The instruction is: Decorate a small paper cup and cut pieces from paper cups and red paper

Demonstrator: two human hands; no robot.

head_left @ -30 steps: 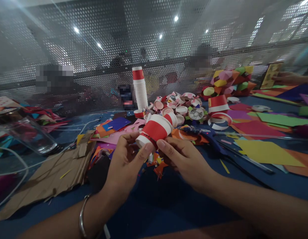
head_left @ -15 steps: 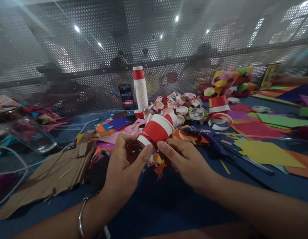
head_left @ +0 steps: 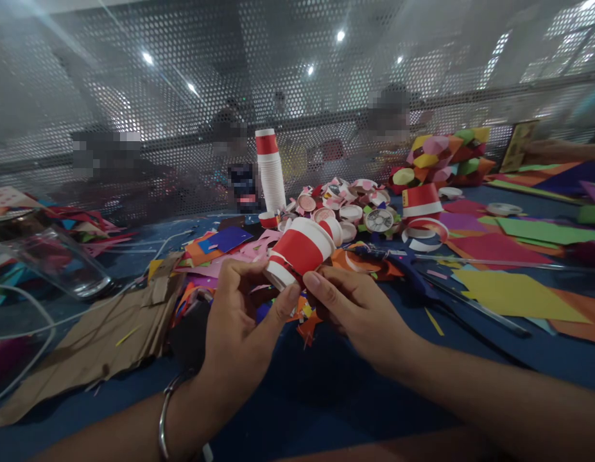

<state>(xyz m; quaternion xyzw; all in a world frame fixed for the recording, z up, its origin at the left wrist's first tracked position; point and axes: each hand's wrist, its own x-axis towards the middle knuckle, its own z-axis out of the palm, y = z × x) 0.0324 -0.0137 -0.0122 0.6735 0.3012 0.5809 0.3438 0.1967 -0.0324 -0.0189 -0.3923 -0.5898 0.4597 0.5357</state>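
A red and white paper cup (head_left: 300, 250) lies tilted between both my hands, its mouth turned away from me and up to the right. My left hand (head_left: 242, 324) pinches the cup's white base end with thumb and curled fingers. My right hand (head_left: 357, 308) grips the cup's lower side, thumb on the red band. A thin dark strip runs round the cup near its base. Small paper scraps (head_left: 304, 317) lie on the blue table (head_left: 301, 398) just under the hands.
A tall stack of paper cups (head_left: 271, 168) stands behind, beside a heap of cut cup pieces (head_left: 348, 205). Coloured paper sheets (head_left: 513, 292) cover the right side. Brown cardboard (head_left: 99, 340) and a clear glass jar (head_left: 56, 260) lie at left. A perforated screen (head_left: 181, 96) closes the back.
The cup has turned slightly in my hands. My left fingers have shifted along its base end. Both hands stay in the same place.
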